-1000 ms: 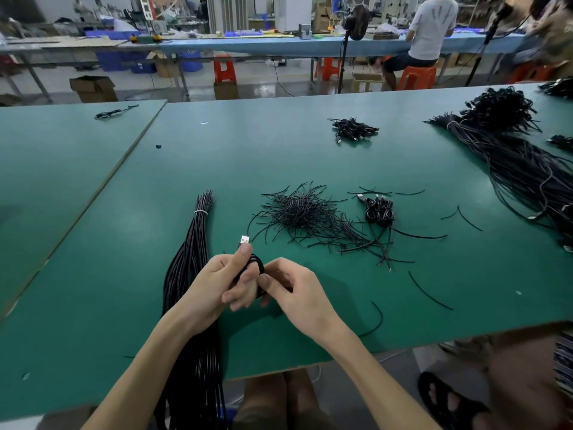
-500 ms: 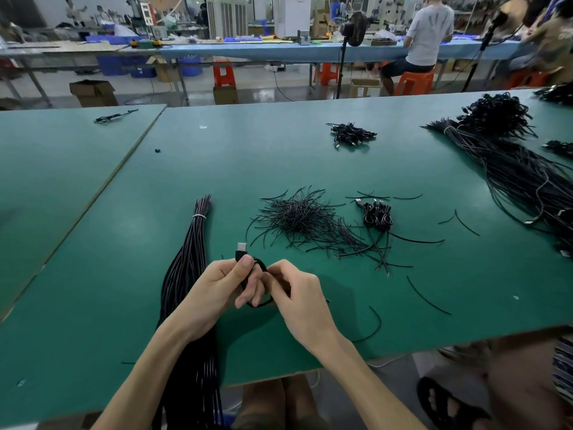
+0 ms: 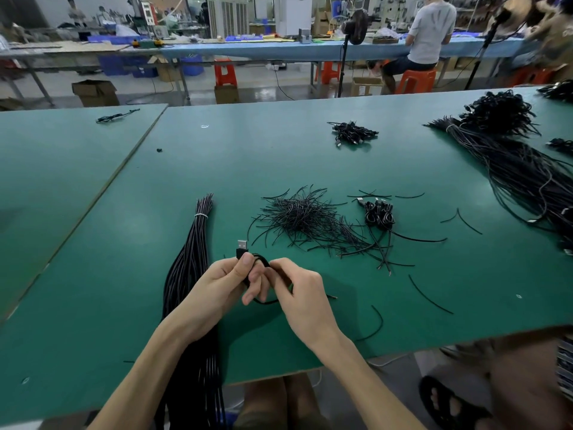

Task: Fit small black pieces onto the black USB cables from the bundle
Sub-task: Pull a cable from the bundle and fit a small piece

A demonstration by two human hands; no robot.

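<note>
Grip of left hand (image 3: 214,283) and right hand (image 3: 302,294) pinches coiled USB cable (image 3: 261,258) over green table (image 3: 102,321), near its front edge.

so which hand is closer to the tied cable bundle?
Left. The left hand is just beside the tied cable bundle, its forearm crossing over it; the right hand is farther right, beyond the coiled USB cable both hold.

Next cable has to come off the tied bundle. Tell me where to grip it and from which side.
Probably pinch one end at the far tip of the bundle, beyond the white tie, coming from above. There the ends splay apart, so fingers can single one out; nearer, the cables lie packed tight together.
</note>
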